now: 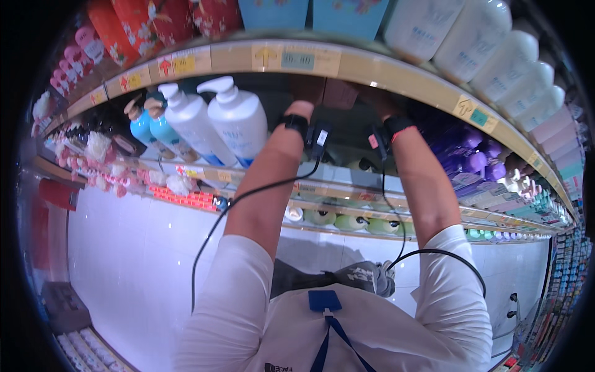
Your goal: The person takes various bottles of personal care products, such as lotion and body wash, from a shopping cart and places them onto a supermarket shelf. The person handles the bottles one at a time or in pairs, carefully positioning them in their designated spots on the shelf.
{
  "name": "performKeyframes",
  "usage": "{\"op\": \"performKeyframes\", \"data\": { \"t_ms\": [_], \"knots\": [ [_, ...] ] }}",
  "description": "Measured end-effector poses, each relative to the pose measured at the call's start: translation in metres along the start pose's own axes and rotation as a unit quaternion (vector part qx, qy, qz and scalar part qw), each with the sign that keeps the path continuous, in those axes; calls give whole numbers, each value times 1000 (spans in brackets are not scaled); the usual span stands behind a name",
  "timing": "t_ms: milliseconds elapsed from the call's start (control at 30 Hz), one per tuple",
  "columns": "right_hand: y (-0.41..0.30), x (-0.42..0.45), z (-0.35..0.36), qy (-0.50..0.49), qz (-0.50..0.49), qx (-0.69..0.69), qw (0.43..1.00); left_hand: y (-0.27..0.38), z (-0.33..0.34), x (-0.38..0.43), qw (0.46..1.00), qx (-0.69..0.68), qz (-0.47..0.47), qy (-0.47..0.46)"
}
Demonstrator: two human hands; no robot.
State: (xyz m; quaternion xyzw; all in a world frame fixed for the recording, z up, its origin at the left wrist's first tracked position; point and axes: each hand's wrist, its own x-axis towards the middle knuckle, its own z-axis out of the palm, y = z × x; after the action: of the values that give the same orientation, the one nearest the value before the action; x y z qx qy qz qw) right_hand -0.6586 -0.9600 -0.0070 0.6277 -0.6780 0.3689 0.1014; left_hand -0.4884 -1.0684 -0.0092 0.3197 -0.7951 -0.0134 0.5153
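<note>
Both my arms reach forward under the upper shelf board, onto a shaded shelf. My left hand (303, 106) is beyond its black wristband, right of a large white pump bottle (239, 123); its fingers are lost in shadow. My right hand (379, 103) is just as dark, left of purple bottles (465, 156). Between the hands, a dim reddish box-like thing (340, 94) shows deep in the shelf. Whether either hand grips it, I cannot tell. A second white pump bottle (197, 125) and two blue pump bottles (160, 128) stand farther left.
The upper shelf edge (372, 76) with price tags crosses above my hands. White bottles (474, 44), light-blue boxes (274, 14) and red floral containers (169, 21) stand on it. Lower down are green bottles (351, 222). Black cables (232, 204) hang from both wrists.
</note>
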Motion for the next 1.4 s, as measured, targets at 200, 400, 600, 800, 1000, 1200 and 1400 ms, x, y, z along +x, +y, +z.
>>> {"op": "performKeyframes", "data": {
  "t_ms": [200,400,600,800,1000,1200,1400],
  "knots": [
    [-37,-70,-74,17,77,-68,995,96,-65,-44,802,-475,-357,-56],
    [-167,-172,-155,-324,272,245,873,75,-200,-138,635,-575,-278,-435],
    [-192,-200,-156,-543,73,241,801,63,-288,-184,688,-376,-353,-511],
    [-305,-180,-96,-671,-116,290,673,105,-480,-257,700,-246,-575,-345],
    [-445,-186,-36,-745,-264,207,576,116,-606,-377,748,31,-660,-62],
    [-562,-213,-35,-788,-363,167,468,222,-655,-424,669,28,-719,184],
    [-634,-278,-25,-825,-425,181,326,325,-666,-462,606,130,-662,422]
  ]
}}
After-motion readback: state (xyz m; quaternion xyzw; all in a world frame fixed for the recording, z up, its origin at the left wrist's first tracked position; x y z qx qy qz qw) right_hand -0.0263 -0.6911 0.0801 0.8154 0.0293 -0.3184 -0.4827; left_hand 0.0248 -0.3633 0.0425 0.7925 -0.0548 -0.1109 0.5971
